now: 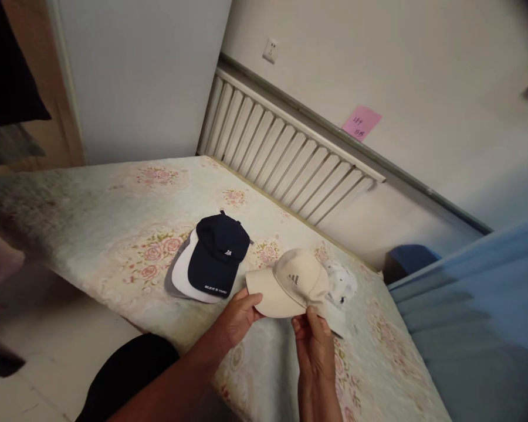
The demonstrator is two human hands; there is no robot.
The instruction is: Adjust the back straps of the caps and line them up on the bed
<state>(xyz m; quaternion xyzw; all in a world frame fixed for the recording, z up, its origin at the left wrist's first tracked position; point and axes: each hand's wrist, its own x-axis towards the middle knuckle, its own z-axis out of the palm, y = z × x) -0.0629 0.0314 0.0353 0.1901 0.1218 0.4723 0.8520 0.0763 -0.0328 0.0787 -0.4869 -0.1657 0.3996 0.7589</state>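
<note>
The left hand (242, 316) held the beige cap (301, 275) by its brim, with the thumb lying on top near the outer edge and the other fingers tucked beneath, closed about the thin brim. The right hand (314, 337) had the near lower rim of the same cap pinched between thumb and fingers, close to where brim met crown. The beige cap was in front of the person, crown upward, brim pointing left, three dark slanting stripes on its front, above the floral cover (105, 205). Just behind it and to the right was a white cap (341, 282) with a small dark emblem, partly hidden by the beige one; whether the two touched could not be told. To the left, near the left hand, a navy cap (220, 249) with white lettering along its brim lay over another white-brimmed cap (182, 275), a grey edge showing below. Beyond the cover stood a radiator (281, 149) against the wall, with a pink note (361, 123) above it, and a blue curtain (479, 305) hung on the right.
</note>
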